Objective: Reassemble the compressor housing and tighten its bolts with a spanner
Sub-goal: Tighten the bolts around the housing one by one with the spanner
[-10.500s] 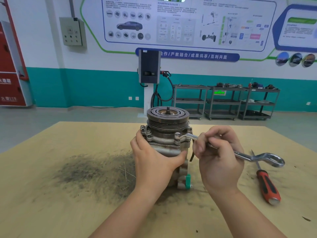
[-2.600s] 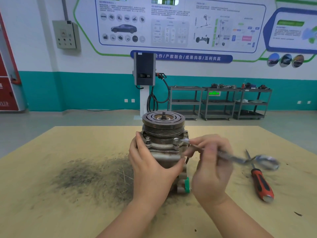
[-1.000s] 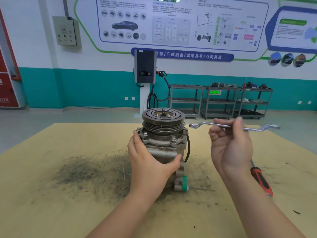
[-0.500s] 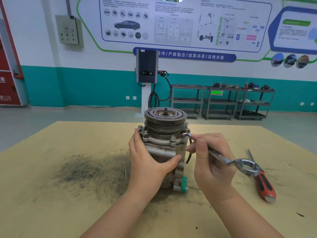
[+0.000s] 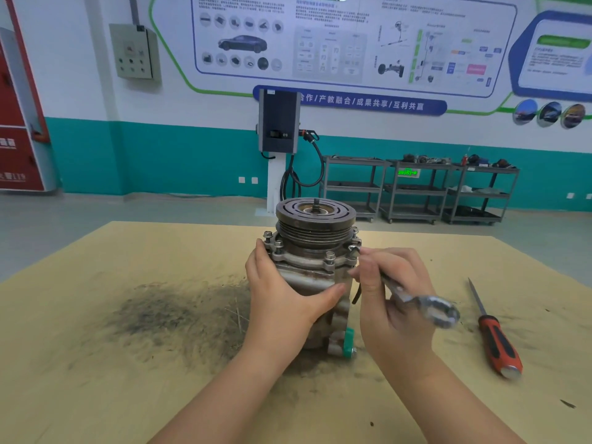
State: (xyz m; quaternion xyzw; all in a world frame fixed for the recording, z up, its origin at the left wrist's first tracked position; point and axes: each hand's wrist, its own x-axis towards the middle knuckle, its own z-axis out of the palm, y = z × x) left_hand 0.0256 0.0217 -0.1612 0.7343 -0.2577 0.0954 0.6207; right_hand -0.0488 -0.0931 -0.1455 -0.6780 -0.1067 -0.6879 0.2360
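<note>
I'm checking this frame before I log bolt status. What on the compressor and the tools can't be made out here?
All from the head view:
- Spanner: its shaft is mostly covered by the right hand; the free ring end is motion-blurred.
- Bolt at the flange's right edge: whether the spanner's end sits fully on it is too small to tell.
- Compressor: its front is covered by the left hand; the far side faces away.
- Screwdriver: tip type too small.
</note>
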